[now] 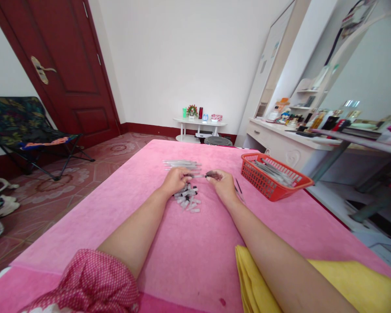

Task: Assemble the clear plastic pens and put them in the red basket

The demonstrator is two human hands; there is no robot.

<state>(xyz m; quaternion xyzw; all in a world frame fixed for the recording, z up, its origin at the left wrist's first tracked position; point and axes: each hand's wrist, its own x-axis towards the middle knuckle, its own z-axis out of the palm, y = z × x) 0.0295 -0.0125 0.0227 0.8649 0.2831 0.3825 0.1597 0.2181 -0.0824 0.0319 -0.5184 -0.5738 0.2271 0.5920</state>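
Observation:
Over the pink cloth, my left hand (177, 180) pinches one end of a slim clear pen (199, 176). My right hand (220, 180) has its fingers closed at the pen's dark end. The hands are a short gap apart, with the pen lying level between them. Just below my left hand is a loose pile of small clear and black pen caps (189, 202). Beyond that hand several clear pens (182, 164) lie side by side. Two thin dark sticks (239, 186) rest right of my right hand; their kind is too small to tell.
An orange-red plastic basket (263, 184) holding many slim clear pieces stands on the pink-covered table (189, 269) at right. Yellow cloth (355, 278) lies under my right forearm. Behind are a low white table (182, 124), a cluttered dresser (280, 139) and a folding chair (22, 121).

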